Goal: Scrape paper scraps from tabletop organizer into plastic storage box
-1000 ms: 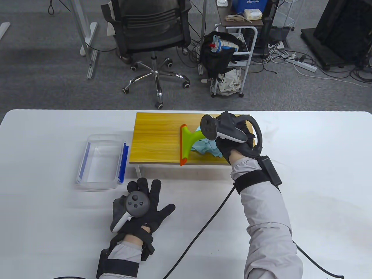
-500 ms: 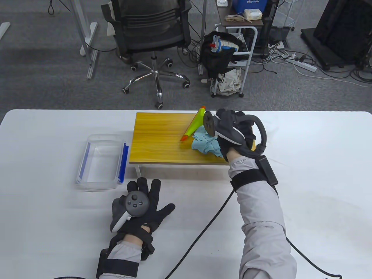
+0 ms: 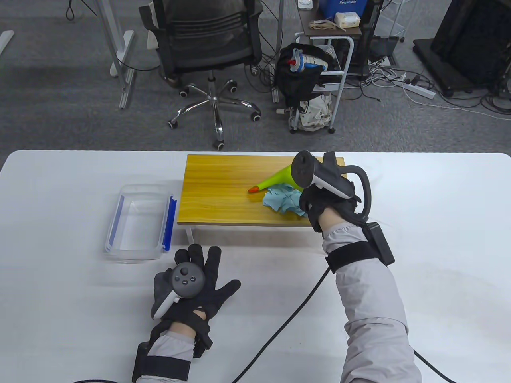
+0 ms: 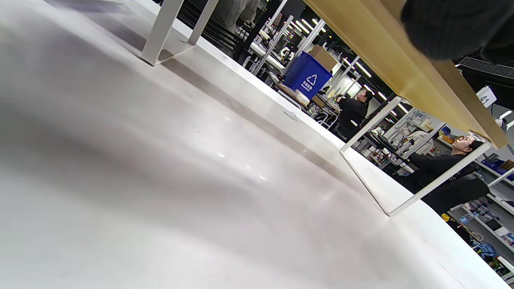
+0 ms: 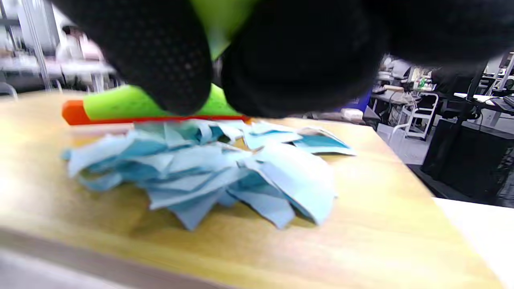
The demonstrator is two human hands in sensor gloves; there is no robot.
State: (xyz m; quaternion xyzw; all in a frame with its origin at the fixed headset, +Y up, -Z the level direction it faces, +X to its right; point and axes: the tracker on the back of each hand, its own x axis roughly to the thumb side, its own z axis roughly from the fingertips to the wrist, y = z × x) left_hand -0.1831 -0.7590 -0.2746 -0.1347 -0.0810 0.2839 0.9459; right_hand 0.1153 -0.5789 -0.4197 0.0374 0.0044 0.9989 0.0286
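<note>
1. Table view shows the white table [image 3: 439,223] filling the near half of the scene, with an office chair [image 3: 207,48] and a wire cart [image 3: 319,79] on the grey floor beyond its far edge.
2. On the table, a wooden tabletop organizer [image 3: 215,191] stands on white legs [image 4: 168,32], centre-far.
3. Left of it, and just beside its left end, sits a clear plastic storage box [image 3: 139,221] with blue clips; nothing can be made out inside it.
4. Near the organizer's right end, the right hand [image 3: 323,199] grips the handle of a green scraper [image 3: 275,179]; its fingers [image 5: 160,60] are wrapped round the green handle in the right wrist view.
5. Palm down on the table, the left hand [image 3: 191,287] rests with fingers spread, nearer than the box and touching nothing else.
6. The scraper's orange blade [image 5: 74,112] lies along the far side of the scraps, tip pointing left.
7. The blue paper scraps [image 3: 283,199] lie in 1 loose heap on the organizer's right half.
</note>
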